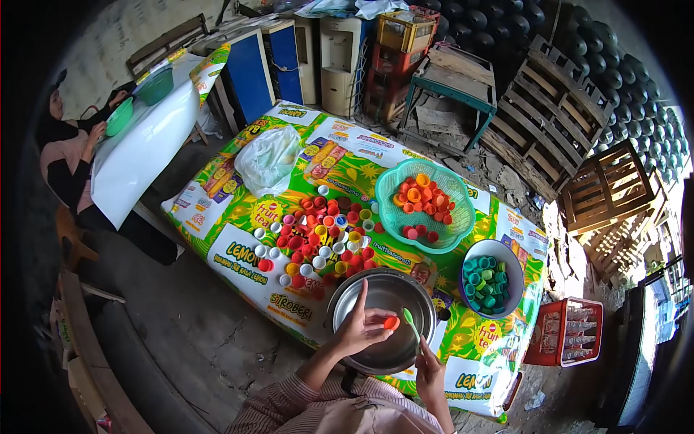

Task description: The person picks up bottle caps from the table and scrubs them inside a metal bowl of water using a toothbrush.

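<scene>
My left hand (359, 329) pinches an orange-red bottle cap (392, 322) over a metal bowl (394, 286), its index finger pointing up. In my right hand (429, 370) is a green toothbrush (410, 320), its head close to the cap but apart from it. Beyond the bowl lies a loose spread of red, white and yellow bottle caps (318, 239). Orange and red caps (422, 197) are heaped in a turquoise basket (459, 224). To the right, green and teal caps (486, 282) partly fill a round bowl (515, 278).
A bunched plastic bag (267, 160) lies on the table's printed cover (202, 217). At the far left, another person (72, 155) handles green basins (119, 117) at a second table. A red crate (564, 331) stands right; wooden pallets (547, 116) lean behind.
</scene>
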Demonstrator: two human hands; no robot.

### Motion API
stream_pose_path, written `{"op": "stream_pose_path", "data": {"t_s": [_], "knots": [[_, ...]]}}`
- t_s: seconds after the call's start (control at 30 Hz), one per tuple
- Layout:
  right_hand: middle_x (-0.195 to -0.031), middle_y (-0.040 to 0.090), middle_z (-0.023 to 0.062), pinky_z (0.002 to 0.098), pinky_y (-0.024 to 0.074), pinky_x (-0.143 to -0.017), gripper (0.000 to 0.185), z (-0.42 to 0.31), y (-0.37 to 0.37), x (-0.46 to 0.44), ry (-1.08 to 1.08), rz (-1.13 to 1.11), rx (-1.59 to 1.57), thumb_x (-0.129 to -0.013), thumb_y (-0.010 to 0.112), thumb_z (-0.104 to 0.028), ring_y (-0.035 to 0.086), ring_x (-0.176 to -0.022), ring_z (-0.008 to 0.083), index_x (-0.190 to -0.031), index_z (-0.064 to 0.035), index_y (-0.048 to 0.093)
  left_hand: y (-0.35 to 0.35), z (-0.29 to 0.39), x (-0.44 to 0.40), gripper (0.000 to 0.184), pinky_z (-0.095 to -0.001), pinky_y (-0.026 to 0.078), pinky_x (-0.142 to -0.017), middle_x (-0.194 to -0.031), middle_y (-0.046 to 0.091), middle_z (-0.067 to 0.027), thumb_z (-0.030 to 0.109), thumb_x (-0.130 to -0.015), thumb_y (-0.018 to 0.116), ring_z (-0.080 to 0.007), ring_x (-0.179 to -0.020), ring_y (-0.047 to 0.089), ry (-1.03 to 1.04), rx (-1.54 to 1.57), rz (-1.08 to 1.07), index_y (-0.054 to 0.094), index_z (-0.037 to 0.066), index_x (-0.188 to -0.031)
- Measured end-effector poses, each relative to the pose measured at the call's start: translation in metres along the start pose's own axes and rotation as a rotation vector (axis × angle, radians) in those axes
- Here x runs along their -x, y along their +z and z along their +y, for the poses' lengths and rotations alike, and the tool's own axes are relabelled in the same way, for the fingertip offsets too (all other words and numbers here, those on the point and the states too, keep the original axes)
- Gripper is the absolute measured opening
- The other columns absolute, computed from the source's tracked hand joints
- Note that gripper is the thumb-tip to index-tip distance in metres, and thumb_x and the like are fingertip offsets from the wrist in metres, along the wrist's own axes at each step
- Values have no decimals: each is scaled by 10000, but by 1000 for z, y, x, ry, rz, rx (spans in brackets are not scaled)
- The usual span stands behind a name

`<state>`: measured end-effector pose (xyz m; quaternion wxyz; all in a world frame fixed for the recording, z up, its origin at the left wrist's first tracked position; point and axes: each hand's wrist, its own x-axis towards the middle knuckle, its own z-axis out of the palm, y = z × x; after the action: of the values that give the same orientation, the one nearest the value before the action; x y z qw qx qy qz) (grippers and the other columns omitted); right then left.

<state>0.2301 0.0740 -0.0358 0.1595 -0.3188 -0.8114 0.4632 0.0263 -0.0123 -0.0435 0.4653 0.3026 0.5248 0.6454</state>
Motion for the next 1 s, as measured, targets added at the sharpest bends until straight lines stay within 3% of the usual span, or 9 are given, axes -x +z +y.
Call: {"op": "stream_pose_path", "data": {"t_s": [0.07,0.17,0.23,0.3,0.37,0.5,0.63,0.83,1.0], "knots": [[-906,614,223,299,480,-679,547,-7,-2,3,85,-6,-76,-794,474,100,634,-752,252,-1310,-79,447,-1,2,0,1019,-347,469,-906,-1125,553,-145,49,-800,660,-187,-1030,570,9,-51,18,-129,208,-1424],[-922,610,231,295,477,-672,529,-17,2,1,75,-21,-121,-811,471,88,628,-733,262,-1310,-87,449,1,4,-2,760,-317,466,-911,-1181,511,-138,18,-829,613,-179,-1028,570,37,-10,-23,158,115,-1430],[-948,610,234,288,472,-676,533,-15,3,0,-41,45,-100,-817,458,91,625,-743,263,-1315,-98,445,2,-1,-3,460,-312,453,-929,-1193,500,-106,42,-888,539,-211,-1091,547,77,25,-41,375,28,-1317],[-889,598,155,261,439,-651,493,-25,-2,1,71,59,-141,-830,450,90,536,-707,144,-1303,-47,446,4,4,-1,359,-309,456,-927,-1207,500,-103,98,-915,513,-232,-1118,536,-44,179,-19,431,20,-1256],[-866,596,158,274,443,-641,495,-31,-5,2,28,75,-96,-826,447,93,551,-693,175,-1302,-44,446,3,-3,-1,280,-324,461,-921,-1111,566,-75,187,-923,519,-219,-1089,556,-176,444,111,502,57,-1171],[-771,571,187,353,461,-591,505,-30,8,10,-78,76,40,-832,517,40,585,-636,320,-1307,-116,452,-1,-17,-1,250,-332,469,-906,-1085,578,-73,215,-931,501,-198,-1074,558,-242,565,130,519,70,-1134],[-817,596,194,363,464,-581,491,-26,20,3,-108,216,-65,-843,510,31,594,-642,326,-1304,-132,458,5,-17,2,209,-351,464,-917,-1094,580,-80,208,-935,490,-200,-1086,539,-313,653,92,536,71,-1085],[-789,586,177,370,458,-551,479,-29,18,13,-89,196,48,-847,521,20,584,-614,328,-1295,-139,469,11,-21,3,210,-434,445,-940,-1120,574,-79,238,-937,479,-224,-1107,525,-326,887,45,547,107,-1087],[-721,546,156,393,445,-527,488,-27,15,9,-55,207,83,-840,526,13,568,-577,320,-1298,-144,465,13,-19,5,319,-441,426,-955,-1146,564,-92,335,-947,436,-231,-1103,525,-395,735,11,512,100,-1150]]}}
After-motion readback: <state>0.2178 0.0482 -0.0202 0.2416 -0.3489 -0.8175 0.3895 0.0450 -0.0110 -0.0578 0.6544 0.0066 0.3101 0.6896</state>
